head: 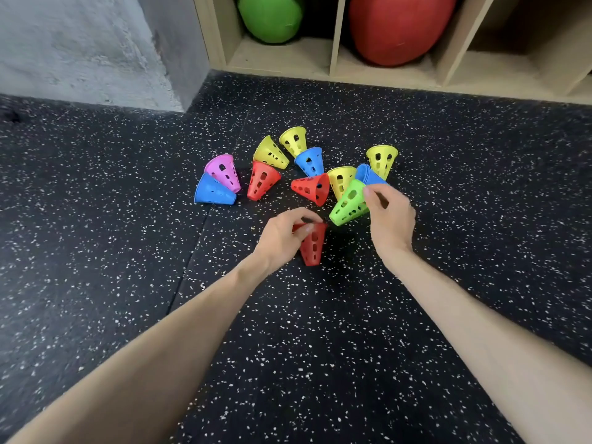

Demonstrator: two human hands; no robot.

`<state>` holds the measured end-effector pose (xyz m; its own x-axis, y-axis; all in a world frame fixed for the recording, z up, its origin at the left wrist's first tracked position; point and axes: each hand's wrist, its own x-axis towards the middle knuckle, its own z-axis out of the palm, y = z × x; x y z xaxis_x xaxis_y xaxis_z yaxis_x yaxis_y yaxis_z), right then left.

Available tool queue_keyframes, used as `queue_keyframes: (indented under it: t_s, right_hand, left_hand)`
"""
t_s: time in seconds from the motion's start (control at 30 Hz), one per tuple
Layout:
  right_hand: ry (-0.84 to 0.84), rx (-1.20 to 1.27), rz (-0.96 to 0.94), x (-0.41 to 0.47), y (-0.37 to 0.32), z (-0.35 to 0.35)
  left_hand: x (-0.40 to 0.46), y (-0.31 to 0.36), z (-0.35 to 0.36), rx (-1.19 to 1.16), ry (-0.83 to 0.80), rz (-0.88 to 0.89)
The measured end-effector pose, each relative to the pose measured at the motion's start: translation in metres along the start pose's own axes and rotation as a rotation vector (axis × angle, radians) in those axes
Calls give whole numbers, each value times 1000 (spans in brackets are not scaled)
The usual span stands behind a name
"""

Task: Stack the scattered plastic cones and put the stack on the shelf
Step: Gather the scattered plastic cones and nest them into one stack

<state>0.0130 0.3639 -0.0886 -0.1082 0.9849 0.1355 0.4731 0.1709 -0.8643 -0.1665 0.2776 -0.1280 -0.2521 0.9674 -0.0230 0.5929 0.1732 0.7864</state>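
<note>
1. A red cone (pixel 312 246) is held in the left hand (pixel 282 238), its grip curled round the wide rim.
2. Just right of it, a green cone (pixel 349 203) is pinched by the right hand (pixel 389 216).
3. Beyond the red cone, other cones (pixel 269 152) are scattered on the floor (pixel 128 219), before the shelf (pixel 336 64).

Cones (pixel 262 184) in both hands' grip

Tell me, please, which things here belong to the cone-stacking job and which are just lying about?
Job: red cone in left hand; green cone in right hand; scattered cones on the floor; shelf.
Lying about: green ball, red ball.
</note>
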Motion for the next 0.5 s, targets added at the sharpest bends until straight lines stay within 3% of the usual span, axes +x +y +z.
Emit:
queue_keyframes:
  t_s: [0.17,0.5]
  right_hand:
    - [-45,-40,24,-5,-5,16]
    - [-524,-130,13,-21,1,28]
  left_hand:
    - [-12,-12,1,-60,4,78]
    - [-17,-3,11,-172,11,-112]
